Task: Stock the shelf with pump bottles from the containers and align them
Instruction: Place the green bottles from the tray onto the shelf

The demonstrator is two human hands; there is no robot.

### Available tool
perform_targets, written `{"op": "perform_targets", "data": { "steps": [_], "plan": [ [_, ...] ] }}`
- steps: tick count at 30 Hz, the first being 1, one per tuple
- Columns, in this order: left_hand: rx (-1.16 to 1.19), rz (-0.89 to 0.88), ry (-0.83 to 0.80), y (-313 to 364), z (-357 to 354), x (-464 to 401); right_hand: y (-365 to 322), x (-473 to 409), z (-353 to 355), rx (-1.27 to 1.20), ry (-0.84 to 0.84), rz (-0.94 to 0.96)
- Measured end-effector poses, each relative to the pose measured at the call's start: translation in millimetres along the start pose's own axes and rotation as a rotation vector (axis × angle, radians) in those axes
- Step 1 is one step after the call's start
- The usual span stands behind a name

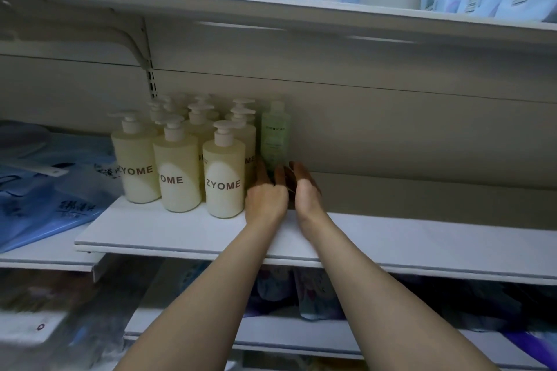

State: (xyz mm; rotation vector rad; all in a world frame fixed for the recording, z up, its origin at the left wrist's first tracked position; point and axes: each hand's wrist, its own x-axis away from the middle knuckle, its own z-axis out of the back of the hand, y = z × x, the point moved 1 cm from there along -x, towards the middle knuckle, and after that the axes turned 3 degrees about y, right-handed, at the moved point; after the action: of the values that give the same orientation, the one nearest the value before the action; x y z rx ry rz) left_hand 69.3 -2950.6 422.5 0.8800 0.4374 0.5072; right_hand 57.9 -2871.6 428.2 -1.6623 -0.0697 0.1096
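The pump bottles [180, 156] stand close together in rows on the left part of the shelf [391, 238]. A bottle with no pump [275, 135] stands just right of them at the back wall, and both hands reach toward it.

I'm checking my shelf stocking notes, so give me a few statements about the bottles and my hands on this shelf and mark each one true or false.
1. Both hands are at the base of the green bottle. True: the left hand and right hand flank it.
2. The green bottle stands left of the cream bottles. False: it stands at the right end of the cream pump bottles.
3. The cream bottles read ZYOME. True.
4. The green bottle has a pump head. False: it shows a plain cap.
5. The white shelf right of the hands is packed with bottles. False: no bottles stand there.
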Motion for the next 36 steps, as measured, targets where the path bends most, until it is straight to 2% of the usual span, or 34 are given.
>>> {"op": "perform_targets", "data": {
  "steps": [9,15,18,20,23,29,36],
  "plan": [
    [0.265,0.036,-0.05,0,41,63,-11,53,16,0.209,-0.094,0.048],
    [0.433,-0.092,-0.046,-25,66,137,3,129,33,0.232,0.016,0.213],
    [0.574,-0.105,0.02,-61,73,169,31,176,43,0.249,0.07,0.367],
    [0.586,-0.076,0.031,-99,68,190,64,202,51,0.248,0.104,0.376],
    [0.539,0.073,-0.04,-171,48,228,132,233,62,0.307,0.135,0.194],
    [0.372,0.297,-0.266,-293,10,297,263,285,81,0.492,0.004,-0.481],
    [0.218,0.466,-0.438,-368,-32,340,339,322,98,0.4,-0.063,-0.915]
  ]
}}
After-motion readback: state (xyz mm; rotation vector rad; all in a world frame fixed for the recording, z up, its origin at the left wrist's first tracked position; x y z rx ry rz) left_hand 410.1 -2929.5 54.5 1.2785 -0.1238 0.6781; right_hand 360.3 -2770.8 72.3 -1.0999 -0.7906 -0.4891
